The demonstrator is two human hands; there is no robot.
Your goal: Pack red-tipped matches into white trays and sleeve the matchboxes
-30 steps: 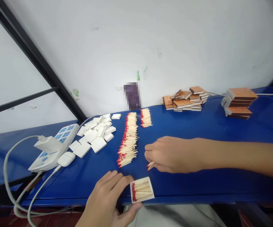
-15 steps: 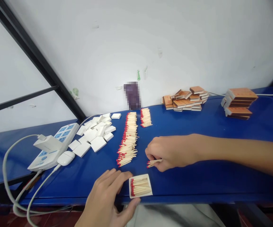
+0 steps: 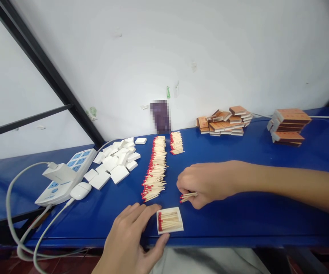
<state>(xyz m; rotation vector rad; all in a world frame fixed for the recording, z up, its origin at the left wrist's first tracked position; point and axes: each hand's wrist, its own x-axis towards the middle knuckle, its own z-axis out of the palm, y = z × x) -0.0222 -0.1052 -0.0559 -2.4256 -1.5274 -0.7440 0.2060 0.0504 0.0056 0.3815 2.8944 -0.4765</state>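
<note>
My left hand (image 3: 132, 236) steadies a small white matchbox tray (image 3: 182, 227) at the table's front edge, index finger at its far left corner and thumb at its near side. Red-tipped matches (image 3: 168, 221) lie side by side in the tray, heads to the left. Just beyond and to the right, my right hand (image 3: 201, 184) pinches a small bunch of matches (image 3: 187, 196), with red heads pointing left. A long row of loose matches (image 3: 156, 167) lies left of that hand, and a shorter row of matches (image 3: 176, 143) sits near the wall.
Several white trays (image 3: 110, 163) are piled at left, beside a power strip (image 3: 67, 177) with a plugged-in charger (image 3: 59, 173), a white earphone case (image 3: 80, 190) and cables. Orange matchbox sleeves lie in a heap (image 3: 224, 123) by the wall; more form a stack (image 3: 290, 125) farther right.
Both hands stay nearly in place. The tray appears slightly higher, and its near edge shows a small gap from the thumb tip. The right hand still pinches its matches.
</note>
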